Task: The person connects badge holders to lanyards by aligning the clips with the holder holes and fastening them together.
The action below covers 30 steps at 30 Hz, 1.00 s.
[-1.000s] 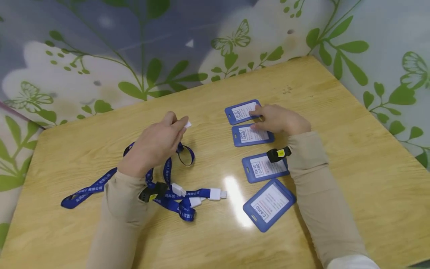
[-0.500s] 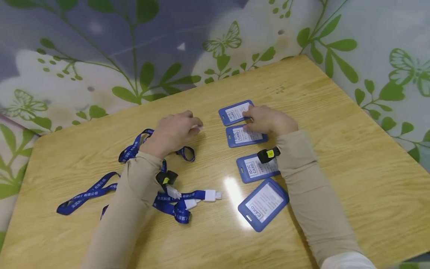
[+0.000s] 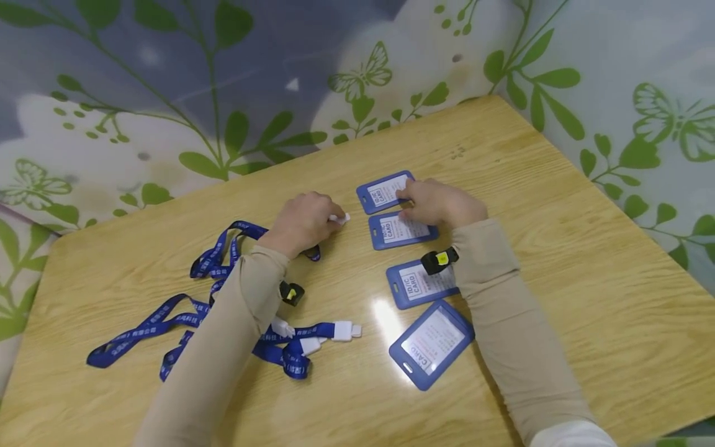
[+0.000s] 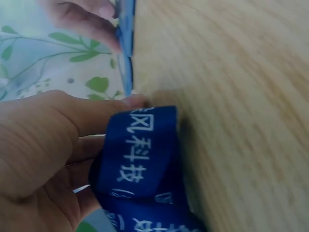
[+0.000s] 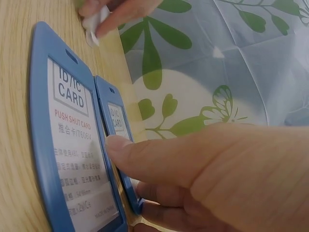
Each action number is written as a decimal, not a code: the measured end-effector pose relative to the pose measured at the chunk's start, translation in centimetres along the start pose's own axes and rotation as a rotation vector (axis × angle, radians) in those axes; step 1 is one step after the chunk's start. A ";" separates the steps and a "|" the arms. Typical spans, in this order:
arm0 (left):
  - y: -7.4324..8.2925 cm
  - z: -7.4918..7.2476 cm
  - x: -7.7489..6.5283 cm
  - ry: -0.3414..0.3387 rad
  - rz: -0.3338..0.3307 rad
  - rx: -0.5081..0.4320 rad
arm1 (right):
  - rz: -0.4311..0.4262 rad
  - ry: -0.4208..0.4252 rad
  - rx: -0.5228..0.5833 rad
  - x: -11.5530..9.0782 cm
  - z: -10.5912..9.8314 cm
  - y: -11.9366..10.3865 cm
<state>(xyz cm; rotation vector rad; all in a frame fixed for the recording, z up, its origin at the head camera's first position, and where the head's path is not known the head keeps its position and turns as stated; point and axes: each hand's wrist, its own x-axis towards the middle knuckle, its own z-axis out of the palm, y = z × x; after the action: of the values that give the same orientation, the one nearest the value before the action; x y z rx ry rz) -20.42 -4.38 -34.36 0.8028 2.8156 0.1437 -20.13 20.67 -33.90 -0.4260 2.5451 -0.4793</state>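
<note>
My left hand [image 3: 304,222] pinches the white plastic clip [image 3: 342,218] of a blue lanyard between thumb and fingers, low over the table. In the left wrist view, the lanyard's strap [image 4: 137,150] with white lettering loops beside that hand. My right hand [image 3: 444,202] lies over two blue ID card holders, its fingertips touching the upper holder [image 3: 380,192] and the lower holder [image 3: 391,231]. In the right wrist view its thumb [image 5: 118,147] is at the edge between them. Both holders lie flat with printed white inserts, their slots facing left.
Closer to the person lie two more card holders, one partly under the right wrist camera [image 3: 413,288] and one turned diagonally [image 3: 399,354]. More blue lanyards [image 3: 151,329] with white clips [image 3: 343,331] lie loosely on the left. A wall [image 3: 268,56] with printed leaves borders the wooden table [image 3: 346,397].
My left hand has moved right and downward with the white clip, toward the card holders, drawing the lanyard along. My right hand stays at the two upper holders. The head view has shifted slightly.
</note>
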 end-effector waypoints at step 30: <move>0.8 1.3 3.4 0.106 0.041 -0.001 | 0.043 -0.020 -0.018 0.1 0.3 -0.9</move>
<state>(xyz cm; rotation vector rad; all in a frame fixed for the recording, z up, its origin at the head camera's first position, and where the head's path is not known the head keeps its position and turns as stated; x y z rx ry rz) -22.47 -1.84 -36.12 0.8783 2.8983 0.1992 -19.88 19.75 -33.85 -0.3798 2.5361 -0.4341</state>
